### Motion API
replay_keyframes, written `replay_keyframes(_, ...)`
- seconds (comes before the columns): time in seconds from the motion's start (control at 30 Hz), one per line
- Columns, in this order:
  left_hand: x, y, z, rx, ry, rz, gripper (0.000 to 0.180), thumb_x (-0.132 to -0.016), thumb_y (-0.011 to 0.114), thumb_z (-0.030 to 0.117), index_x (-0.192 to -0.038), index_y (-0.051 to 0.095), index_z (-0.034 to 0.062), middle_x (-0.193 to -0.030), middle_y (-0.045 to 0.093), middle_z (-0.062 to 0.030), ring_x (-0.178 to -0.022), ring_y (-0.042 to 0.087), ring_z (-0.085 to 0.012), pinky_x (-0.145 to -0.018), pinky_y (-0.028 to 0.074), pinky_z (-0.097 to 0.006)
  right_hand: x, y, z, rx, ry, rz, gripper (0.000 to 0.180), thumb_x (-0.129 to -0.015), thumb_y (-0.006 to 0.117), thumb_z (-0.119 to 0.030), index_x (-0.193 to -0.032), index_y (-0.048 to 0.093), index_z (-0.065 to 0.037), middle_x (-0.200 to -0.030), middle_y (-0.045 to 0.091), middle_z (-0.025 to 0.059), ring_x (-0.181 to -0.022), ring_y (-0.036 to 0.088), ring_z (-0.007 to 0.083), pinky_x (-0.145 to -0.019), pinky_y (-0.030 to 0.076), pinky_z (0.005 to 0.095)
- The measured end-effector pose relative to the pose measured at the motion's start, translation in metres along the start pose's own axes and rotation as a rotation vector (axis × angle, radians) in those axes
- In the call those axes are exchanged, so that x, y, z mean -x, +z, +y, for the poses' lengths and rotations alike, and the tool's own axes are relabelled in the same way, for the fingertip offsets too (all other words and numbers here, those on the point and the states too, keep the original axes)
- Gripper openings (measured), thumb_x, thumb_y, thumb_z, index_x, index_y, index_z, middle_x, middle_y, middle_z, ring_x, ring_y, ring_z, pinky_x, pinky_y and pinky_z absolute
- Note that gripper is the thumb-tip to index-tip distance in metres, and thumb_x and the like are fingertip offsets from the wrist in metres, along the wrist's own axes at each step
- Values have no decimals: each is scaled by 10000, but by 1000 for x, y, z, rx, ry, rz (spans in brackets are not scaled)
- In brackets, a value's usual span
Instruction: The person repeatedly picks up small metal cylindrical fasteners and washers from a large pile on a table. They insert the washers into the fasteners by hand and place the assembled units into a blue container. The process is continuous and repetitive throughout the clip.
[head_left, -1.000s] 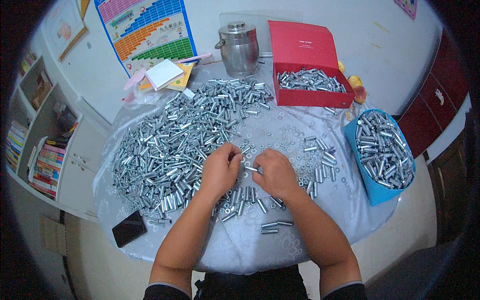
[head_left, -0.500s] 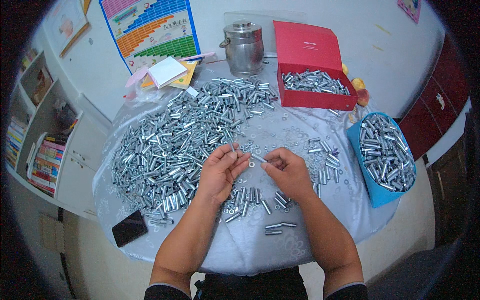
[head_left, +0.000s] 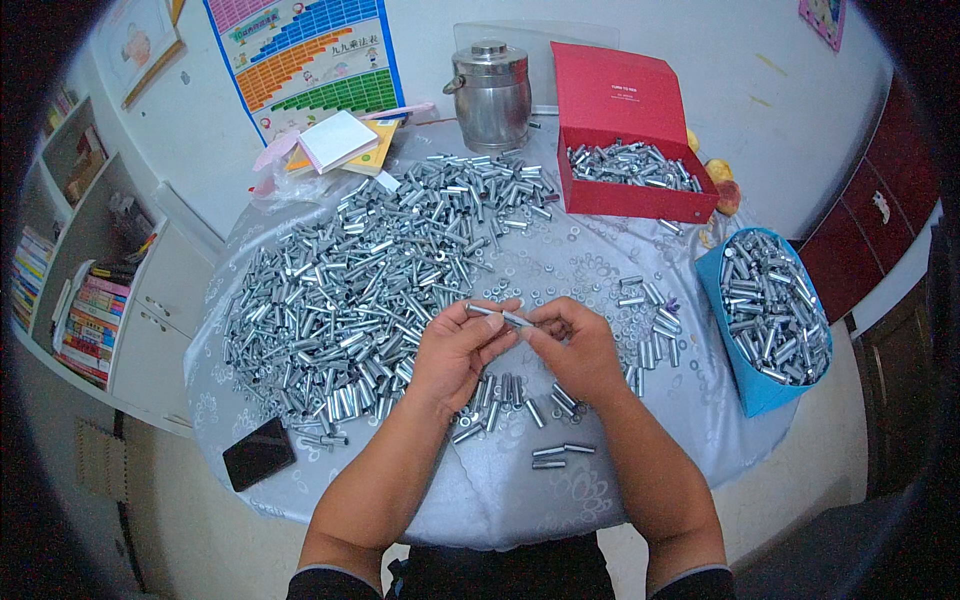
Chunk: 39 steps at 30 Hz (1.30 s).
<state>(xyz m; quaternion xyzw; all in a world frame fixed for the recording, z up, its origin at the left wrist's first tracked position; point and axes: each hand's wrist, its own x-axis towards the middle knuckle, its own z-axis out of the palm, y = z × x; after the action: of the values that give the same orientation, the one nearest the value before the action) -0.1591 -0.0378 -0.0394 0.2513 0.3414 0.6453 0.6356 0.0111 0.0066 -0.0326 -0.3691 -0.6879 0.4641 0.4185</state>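
Observation:
Over the middle of the table my two hands meet, fingertips close together. My left hand (head_left: 453,350) pinches a thin metal bolt (head_left: 481,310) between thumb and fingers, lying almost level. Between the thumb and fingers of my right hand (head_left: 580,345) is a short shiny metal sleeve (head_left: 516,320). The bolt's end and the sleeve are in line and seem to touch; whether one is inside the other I cannot tell. A large heap of loose bolts and sleeves (head_left: 330,290) spreads left of my hands. Small washers and nuts (head_left: 590,275) lie scattered beyond my right hand.
Assembled-looking metal pieces fill a red box (head_left: 640,205) at the back and a blue bin (head_left: 745,385) on the right. A steel pot (head_left: 492,100) stands behind. A phone (head_left: 259,455) lies front left, notebooks (head_left: 337,142) back left. Several sleeves (head_left: 565,450) lie near the front edge.
My left hand has shifted right and tipped the bolt from upright to nearly level, bringing it to the sleeve. My right hand has stayed almost in place, still holding the sleeve.

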Motion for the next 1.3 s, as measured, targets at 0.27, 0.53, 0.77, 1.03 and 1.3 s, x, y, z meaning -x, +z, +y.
replay_keyframes(0.27,3,8,2,-84,8,87,292,-986,512,178,-1121,594,-68,-1097,643,-172,-931,674,-228,-813,577,-304,-5,-6,12,-13,17,19,151,-833,690,-59,-971,652,-11,-819,675,69,-724,629,111,-659,510,262)
replay_keyframes(0.53,6,12,-15,-383,28,41,483,-1010,450,332,-1284,519,-61,-1077,654,-163,-903,668,-225,-823,553,-324,1,-5,-5,-14,-75,-91,157,-847,683,-81,-986,675,-7,-878,685,85,-748,638,133,-689,511,269)
replay_keyframes(0.77,7,17,-2,-378,44,26,309,-959,560,159,-1173,588,-63,-1003,674,-135,-827,677,-177,-733,570,-282,-3,-6,8,-108,41,30,185,-869,672,-106,-1024,688,-8,-857,692,69,-762,632,114,-679,503,254)
replay_keyframes(1.03,5,11,0,-265,26,90,219,-913,618,110,-1083,638,-27,-885,695,-107,-743,679,-169,-648,564,-271,-4,-7,2,-139,40,38,171,-888,646,-126,-993,692,1,-816,683,56,-681,594,95,-620,481,244)
replay_keyframes(1.3,0,3,1,-289,121,213,208,-932,593,110,-1076,631,-37,-882,685,-124,-725,682,-185,-638,570,-276,-21,-53,22,17,33,438,207,-909,620,-177,-938,681,19,-767,674,62,-643,592,94,-600,478,243)
